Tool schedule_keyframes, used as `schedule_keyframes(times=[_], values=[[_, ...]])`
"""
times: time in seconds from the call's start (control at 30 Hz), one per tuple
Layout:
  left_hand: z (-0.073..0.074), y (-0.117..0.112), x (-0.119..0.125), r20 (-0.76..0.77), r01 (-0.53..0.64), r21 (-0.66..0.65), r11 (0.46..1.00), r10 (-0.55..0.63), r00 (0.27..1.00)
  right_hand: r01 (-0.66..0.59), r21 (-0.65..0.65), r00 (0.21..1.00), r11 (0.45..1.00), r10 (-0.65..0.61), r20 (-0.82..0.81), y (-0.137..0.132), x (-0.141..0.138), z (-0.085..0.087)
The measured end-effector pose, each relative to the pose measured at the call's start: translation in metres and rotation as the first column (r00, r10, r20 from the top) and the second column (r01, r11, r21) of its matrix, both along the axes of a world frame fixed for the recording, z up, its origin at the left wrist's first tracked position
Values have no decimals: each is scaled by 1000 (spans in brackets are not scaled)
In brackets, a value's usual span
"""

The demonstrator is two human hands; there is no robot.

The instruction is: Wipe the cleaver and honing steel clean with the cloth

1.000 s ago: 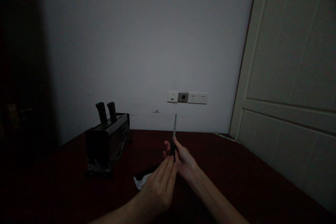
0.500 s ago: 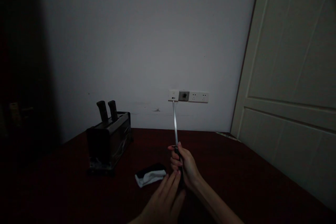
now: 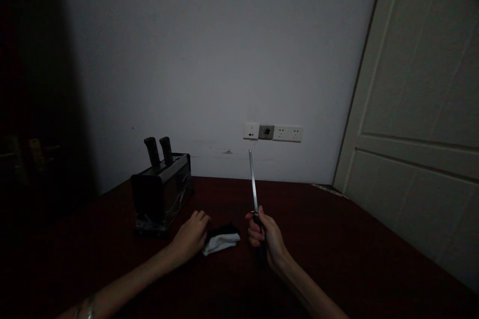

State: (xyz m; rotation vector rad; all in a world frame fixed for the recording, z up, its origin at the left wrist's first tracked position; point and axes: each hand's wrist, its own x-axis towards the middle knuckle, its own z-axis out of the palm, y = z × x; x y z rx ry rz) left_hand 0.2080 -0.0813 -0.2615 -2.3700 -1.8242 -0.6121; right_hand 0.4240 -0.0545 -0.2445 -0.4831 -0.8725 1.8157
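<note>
My right hand [image 3: 270, 238] is closed around the black handle of a sharpening steel [image 3: 253, 179]. Its thin metal rod points up and away from me, with the tip in front of the wall. To the left, my left hand [image 3: 190, 236] is at the left end of a folded black-and-white cloth [image 3: 222, 242] on the table. The fingers of that hand curl down onto the cloth's edge, and their tips are partly hidden.
A black knife block [image 3: 160, 194] stands at the left, with two dark knife handles [image 3: 158, 152] sticking up from it. The dark red table [image 3: 337, 229] meets a pale wall with sockets [image 3: 287, 133]. A panelled door [image 3: 415, 124] is at the right.
My left hand has left the handle of the sharpening steel and moved left to the cloth. My right hand keeps its hold, and the view has shifted slightly.
</note>
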Motion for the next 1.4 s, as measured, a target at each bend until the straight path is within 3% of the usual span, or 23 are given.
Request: schedule_keyframes(times=[0.07,0.17,0.33,0.47,0.63,0.83,1.0,1.07,1.13,1.2,1.27,1.4], values=[[-4,16,-15,41,-123,-183,975,133,990,-7,-1,1000,1000,7,6,-2,-1,-1],[-14,30,-28,129,-160,-333,929,213,968,-25,-2,999,1000,25,38,-4,-2,-1],[-24,32,-23,350,-74,-375,924,215,912,-46,28,997,999,44,63,-4,-2,-4],[-26,31,-13,437,-31,-445,895,247,865,-35,45,997,998,32,74,-4,-2,-6],[-9,45,-6,599,43,-415,909,238,764,-38,44,996,998,34,87,-6,-3,-5],[36,59,2,844,236,-263,936,104,526,-86,43,993,995,82,85,-11,-8,-8],[49,51,34,951,424,-181,887,48,305,-109,53,991,993,104,82,-11,-11,-12],[50,46,47,987,503,-134,854,67,148,-102,51,992,993,98,83,-10,-10,-12],[49,44,55,987,610,-77,788,149,-67,-87,46,993,995,83,86,-10,-9,-11],[47,44,60,948,693,-34,721,241,-205,-79,50,994,996,74,85,-10,-8,-10],[44,46,61,942,720,-20,693,255,-220,-83,63,994,995,78,78,-10,-8,-10],[32,50,64,969,761,1,649,187,-161,-95,67,993,993,90,77,-10,-10,-12]])
